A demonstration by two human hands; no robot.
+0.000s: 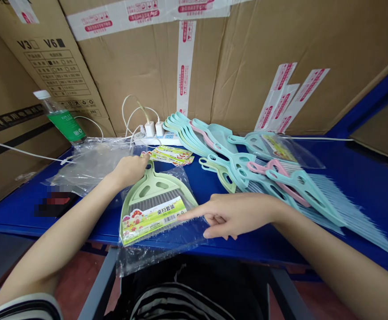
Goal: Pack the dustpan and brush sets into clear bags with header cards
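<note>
A pale green dustpan (177, 183) with a grey-bristled brush lies in a clear plastic bag (137, 260) near the table's front edge. On the brush rests a printed label card (156, 218). My left hand (130, 171) is at the top of the dustpan's handle; its fingertips reach toward the label cards and what they grip, if anything, is hidden. My right hand (223, 215) touches the printed card's right end with an outstretched index finger, its other fingers curled loosely and holding nothing.
Label cards (172, 155) lie behind the dustpan. Clear bags (87, 164) and a green-labelled bottle (64, 122) are at the left. Blue dustpans (220, 133) and several brushes (323, 195) spread rightward. A power strip (170, 141) with chargers stands against the cardboard (140, 71).
</note>
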